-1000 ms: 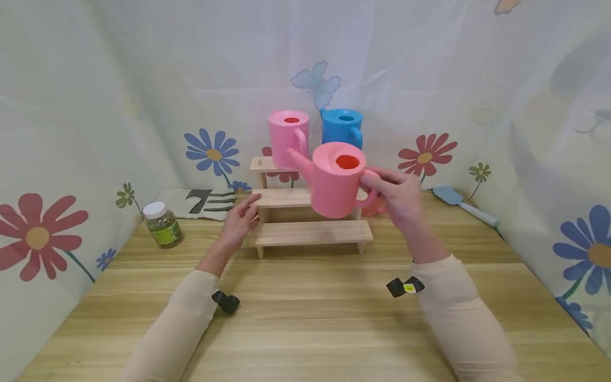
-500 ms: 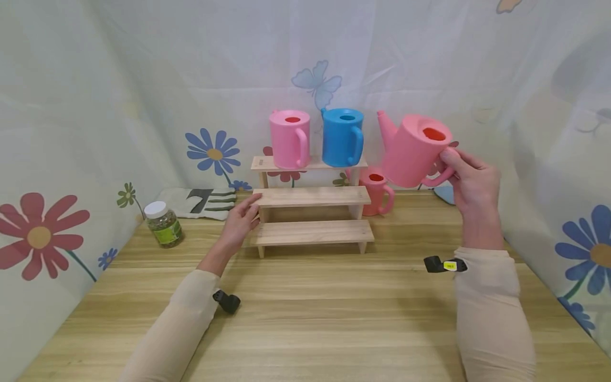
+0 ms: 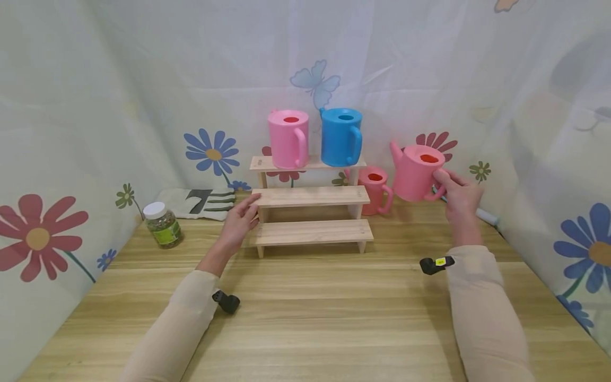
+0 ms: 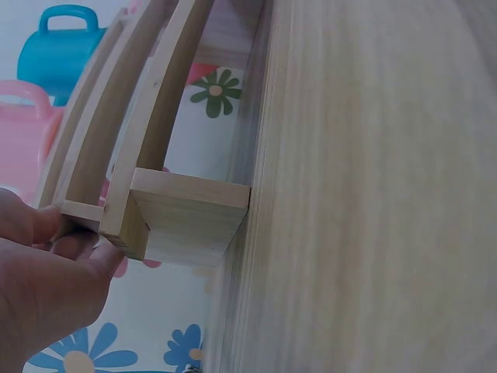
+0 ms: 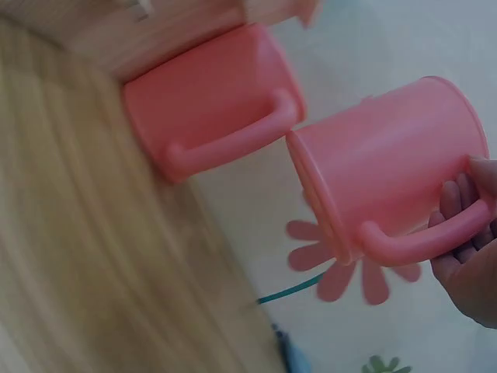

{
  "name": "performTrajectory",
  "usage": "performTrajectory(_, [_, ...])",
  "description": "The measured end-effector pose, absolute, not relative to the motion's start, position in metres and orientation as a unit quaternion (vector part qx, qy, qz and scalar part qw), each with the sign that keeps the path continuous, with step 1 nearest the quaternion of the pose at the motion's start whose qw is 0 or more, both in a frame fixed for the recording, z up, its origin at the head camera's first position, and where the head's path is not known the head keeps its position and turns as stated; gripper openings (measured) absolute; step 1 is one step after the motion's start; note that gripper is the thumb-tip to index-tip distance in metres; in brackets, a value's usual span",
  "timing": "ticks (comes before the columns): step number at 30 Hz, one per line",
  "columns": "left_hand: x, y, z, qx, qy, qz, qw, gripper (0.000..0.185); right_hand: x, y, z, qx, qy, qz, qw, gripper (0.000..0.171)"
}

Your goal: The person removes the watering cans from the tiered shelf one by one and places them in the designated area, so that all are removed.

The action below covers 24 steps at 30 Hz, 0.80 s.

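Observation:
My right hand (image 3: 462,197) grips the handle of a coral-pink watering can (image 3: 414,178), held above the table to the right of the stand. Its spout points left and away; in the right wrist view the fingers curl through the handle (image 5: 411,241). Another coral watering can (image 3: 371,193) stands on the table, just behind and beside the stand's right end. My left hand (image 3: 239,220) pinches the left end of the middle step of a three-tier wooden stand (image 3: 310,196), as the left wrist view shows. On the top tier sit a pink watering can (image 3: 288,140) and a blue watering can (image 3: 340,138).
A jar with a white lid (image 3: 164,225) stands at the left. Behind it lie white-and-grey gloves (image 3: 200,203). Partly hidden behind my right hand, a trowel (image 3: 487,216) lies by the right edge. Flower-printed curtain (image 3: 229,63) surrounds the table (image 3: 305,313).
The coral can in my right hand has swung from before the stand to its right, then come down and levelled somewhat. The standing coral can is uncovered. My left hand stays put.

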<state>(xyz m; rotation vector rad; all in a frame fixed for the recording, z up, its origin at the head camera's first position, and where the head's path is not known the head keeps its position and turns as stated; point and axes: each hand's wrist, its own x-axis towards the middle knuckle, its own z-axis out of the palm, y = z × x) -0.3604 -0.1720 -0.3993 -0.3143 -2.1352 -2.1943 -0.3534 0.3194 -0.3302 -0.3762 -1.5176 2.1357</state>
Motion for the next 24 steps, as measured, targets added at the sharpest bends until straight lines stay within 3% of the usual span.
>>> performTrajectory(6, [-0.36,-0.173,-0.401,-0.097,-0.7,-0.706,0.035,0.039,-0.372,0.322,-0.361,-0.195,-0.596,0.744,0.231,0.051])
performTrajectory(13, [-0.36,-0.173,-0.4,-0.1,-0.697,-0.709,0.036,0.039,-0.409,0.336,-0.412,-0.174,-0.576,0.755,0.26,0.041])
performTrajectory(24, [-0.36,-0.172,-0.399,-0.1,-0.694,-0.712,0.032,0.039,-0.402,0.319,-0.412,-0.208,-0.617,0.717,0.25,0.048])
